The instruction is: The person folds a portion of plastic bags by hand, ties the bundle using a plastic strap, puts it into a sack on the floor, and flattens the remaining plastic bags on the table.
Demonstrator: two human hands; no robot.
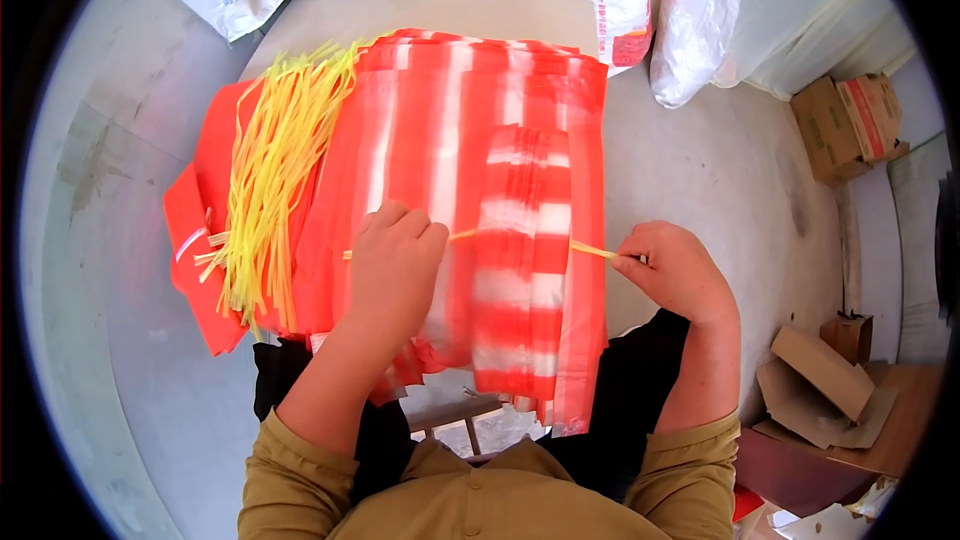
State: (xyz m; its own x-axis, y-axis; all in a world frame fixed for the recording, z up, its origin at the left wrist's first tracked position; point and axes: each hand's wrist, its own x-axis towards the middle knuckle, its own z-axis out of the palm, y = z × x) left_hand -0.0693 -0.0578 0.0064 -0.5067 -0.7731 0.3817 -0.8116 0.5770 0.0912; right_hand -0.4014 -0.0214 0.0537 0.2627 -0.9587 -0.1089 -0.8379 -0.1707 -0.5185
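A folded bundle of red-and-white striped plastic bags (522,290) lies lengthwise on a wider stack of the same striped bags (410,130). One yellow plastic strip (590,250) passes beneath or around the bundle; its middle is hidden. My left hand (402,250) is closed on the strip left of the bundle, and a short end pokes out beyond the fist. On the right, my right hand (672,268) pinches the strip's other end, apart from the bundle. Many loose yellow strips (285,170) lie in a heap on the stack's left side.
Under the stack is a beige surface (470,5). White printed sacks (610,0) stand along the far side. Cardboard boxes (850,125) sit at the right, with an opened carton (820,385) on a brown table (905,410) nearer me. Plain red material (205,270) extends at left.
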